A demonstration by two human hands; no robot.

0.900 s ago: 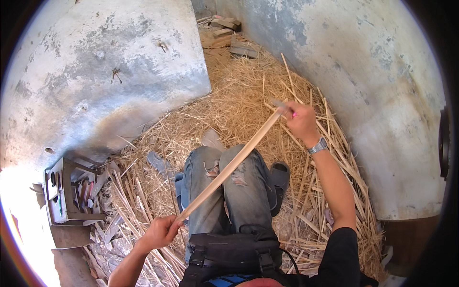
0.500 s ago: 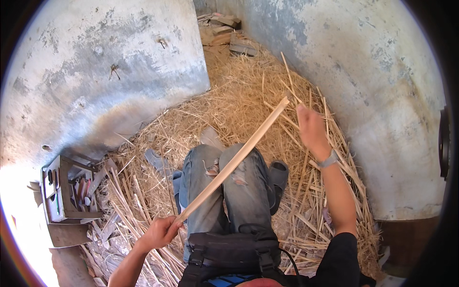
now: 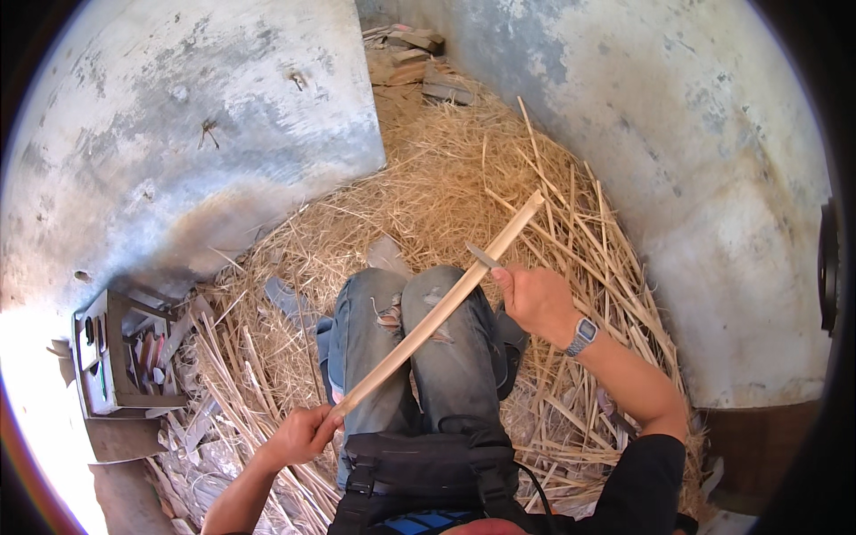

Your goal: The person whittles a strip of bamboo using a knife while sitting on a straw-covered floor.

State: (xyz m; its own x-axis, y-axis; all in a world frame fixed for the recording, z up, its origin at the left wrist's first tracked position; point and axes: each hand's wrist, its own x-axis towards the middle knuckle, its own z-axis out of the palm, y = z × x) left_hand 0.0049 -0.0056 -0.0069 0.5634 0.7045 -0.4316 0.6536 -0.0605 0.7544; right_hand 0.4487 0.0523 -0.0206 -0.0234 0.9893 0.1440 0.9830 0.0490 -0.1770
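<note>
My right hand [image 3: 535,301] is closed around the handle of a small knife [image 3: 484,257], whose pale blade pokes up and to the left and lies against the long bamboo strip [image 3: 437,312], a little below the strip's far tip. My left hand [image 3: 299,434] is clenched around the strip's near end, down by my left hip. So I see one strip, held at two places, running slantwise from lower left to upper right across my lap, over both knees of my torn blue jeans [image 3: 419,348]. On my right wrist sits one wristwatch [image 3: 582,335] with a pale band.

Against my belly is one black bag [image 3: 428,473] with straps. Under my legs and all around them lies a thick bed of dry shavings [image 3: 428,187], straw coloured, and to the right of my right arm a loose heap of split bamboo slats [image 3: 597,259], too many and too tangled for me to count. More slats [image 3: 232,374] lie beside my left knee.

Further out on the left stands one grey crate [image 3: 111,357], open toward me, with several tools or sticks inside; I cannot tell what they are or how many. Grey concrete walls [image 3: 178,134] rise on both sides, and at the far end of the gap lie a few flat blocks [image 3: 419,53].
</note>
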